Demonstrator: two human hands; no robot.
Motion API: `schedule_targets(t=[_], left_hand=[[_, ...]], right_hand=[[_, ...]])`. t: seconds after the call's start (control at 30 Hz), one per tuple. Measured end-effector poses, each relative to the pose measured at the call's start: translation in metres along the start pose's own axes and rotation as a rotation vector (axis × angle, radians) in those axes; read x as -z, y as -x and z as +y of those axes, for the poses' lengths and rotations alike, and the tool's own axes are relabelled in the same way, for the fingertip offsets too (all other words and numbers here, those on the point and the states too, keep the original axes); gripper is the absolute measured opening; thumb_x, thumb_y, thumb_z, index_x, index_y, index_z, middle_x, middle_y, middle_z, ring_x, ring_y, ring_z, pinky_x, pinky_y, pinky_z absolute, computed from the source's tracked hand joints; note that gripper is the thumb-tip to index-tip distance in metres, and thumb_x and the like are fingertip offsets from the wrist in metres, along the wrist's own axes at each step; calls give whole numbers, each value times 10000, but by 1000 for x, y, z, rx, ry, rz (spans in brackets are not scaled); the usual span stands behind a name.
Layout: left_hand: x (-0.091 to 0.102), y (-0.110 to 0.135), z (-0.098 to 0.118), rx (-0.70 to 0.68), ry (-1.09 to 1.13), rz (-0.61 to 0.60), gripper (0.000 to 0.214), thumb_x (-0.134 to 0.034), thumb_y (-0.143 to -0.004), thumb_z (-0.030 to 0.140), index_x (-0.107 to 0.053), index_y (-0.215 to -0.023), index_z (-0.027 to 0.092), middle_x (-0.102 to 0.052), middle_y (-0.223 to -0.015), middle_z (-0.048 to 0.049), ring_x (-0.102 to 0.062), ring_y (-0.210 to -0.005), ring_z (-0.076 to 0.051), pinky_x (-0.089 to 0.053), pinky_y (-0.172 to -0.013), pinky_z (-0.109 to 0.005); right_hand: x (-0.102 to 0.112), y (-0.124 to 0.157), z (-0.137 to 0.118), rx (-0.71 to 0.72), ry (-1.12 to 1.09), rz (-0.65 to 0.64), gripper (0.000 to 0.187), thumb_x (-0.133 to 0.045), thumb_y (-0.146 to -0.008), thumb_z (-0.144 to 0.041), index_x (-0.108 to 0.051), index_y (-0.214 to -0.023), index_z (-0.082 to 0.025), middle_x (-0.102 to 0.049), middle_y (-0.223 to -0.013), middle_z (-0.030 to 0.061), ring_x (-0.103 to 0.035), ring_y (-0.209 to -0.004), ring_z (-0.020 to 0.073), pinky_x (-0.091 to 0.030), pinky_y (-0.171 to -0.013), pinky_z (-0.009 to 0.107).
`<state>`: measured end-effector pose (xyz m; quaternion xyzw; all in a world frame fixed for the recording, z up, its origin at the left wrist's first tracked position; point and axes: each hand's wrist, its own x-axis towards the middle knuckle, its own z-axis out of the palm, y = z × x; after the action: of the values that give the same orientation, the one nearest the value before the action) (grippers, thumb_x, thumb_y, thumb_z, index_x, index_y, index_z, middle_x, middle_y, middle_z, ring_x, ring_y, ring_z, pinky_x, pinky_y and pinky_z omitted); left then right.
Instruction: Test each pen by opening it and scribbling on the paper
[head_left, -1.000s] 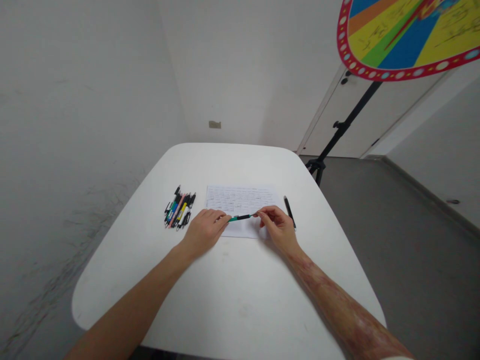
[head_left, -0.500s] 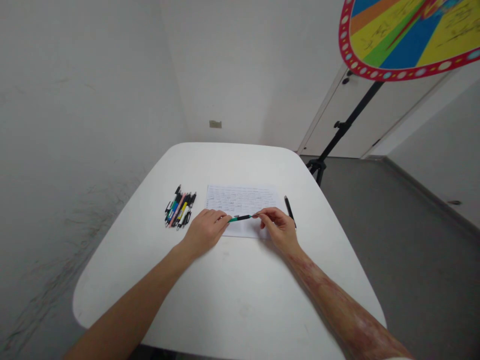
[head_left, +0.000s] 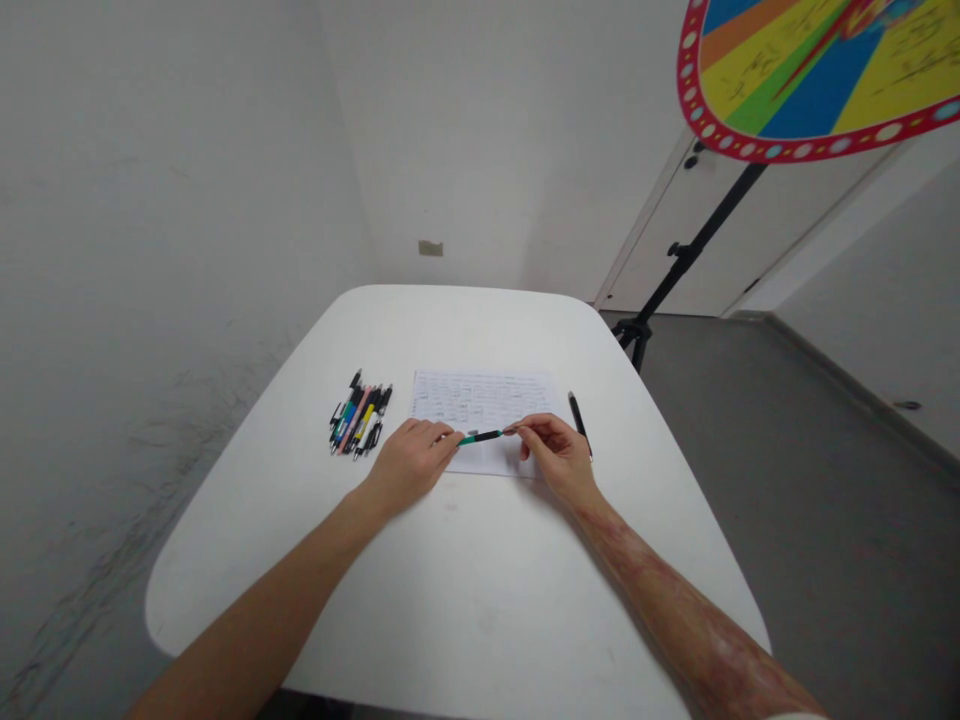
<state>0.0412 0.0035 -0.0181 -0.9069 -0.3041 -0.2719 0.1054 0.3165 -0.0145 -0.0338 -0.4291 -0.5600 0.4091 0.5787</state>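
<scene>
A green and black pen [head_left: 484,436] is stretched between my two hands, above a sheet of paper [head_left: 487,392] covered in lines of handwriting. My left hand [head_left: 412,458] is closed on the pen's green end. At the other end, the fingertips of my right hand [head_left: 556,450] pinch the pen's tip; what exactly sits between them is too small to make out. Just beyond the right hand lies a black pen [head_left: 576,412], partly hidden behind the fingers.
A pile of several pens [head_left: 360,420] in mixed colours lies left of the paper on the white table [head_left: 465,580]. To the right, a tripod stand [head_left: 682,262] holds a colourful wheel [head_left: 810,70]. Walls stand behind and to the left.
</scene>
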Motion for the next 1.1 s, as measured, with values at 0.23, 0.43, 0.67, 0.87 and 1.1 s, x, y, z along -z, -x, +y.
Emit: schedule_targets(t=[0.23,0.43,0.67,0.87,1.1], left_hand=[[0,0,1,5,15,-5,212,-518,-1157,217,-700,-1260,190,-799,-1091,-92,-742,-992,-233,-526,-874,-406],[1,0,1,6,27,-17,220,-514,-1159,222,-701,-1269,186,-796,-1100,-92,-741,-1005,-232,-523,-885,-407],[0,-1,1,2,35,-9,214,-520,-1162,222,-700,-1272,180,-796,-1077,-90,-744,-984,-226,-527,-859,-403],[0,-1,1,4,30,-16,214,-521,-1158,219,-701,-1265,178,-796,-1083,-96,-745,-992,-232,-527,-858,-408],[-1,0,1,1,27,-2,211,-525,-1157,219,-702,-1268,190,-800,-1081,-89,-750,-987,-228,-526,-858,-406]], right_hand=[[0,1,0,0,26,17,278,-803,-983,-500,-771,-995,-225,-852,-995,82,-676,-655,160,-599,-646,330],[-1,1,2,16,6,21,237,-826,-970,-466,-796,-982,-231,-848,-987,74,-681,-666,160,-598,-643,325],[-1,1,0,8,-10,37,278,-830,-959,-495,-779,-977,-222,-851,-967,82,-666,-630,159,-594,-621,332],[-1,2,-1,19,5,34,295,-813,-972,-519,-769,-992,-229,-853,-984,84,-675,-640,162,-596,-628,336],[0,2,-1,36,37,56,313,-800,-978,-538,-753,-997,-229,-853,-980,85,-680,-636,166,-602,-635,346]])
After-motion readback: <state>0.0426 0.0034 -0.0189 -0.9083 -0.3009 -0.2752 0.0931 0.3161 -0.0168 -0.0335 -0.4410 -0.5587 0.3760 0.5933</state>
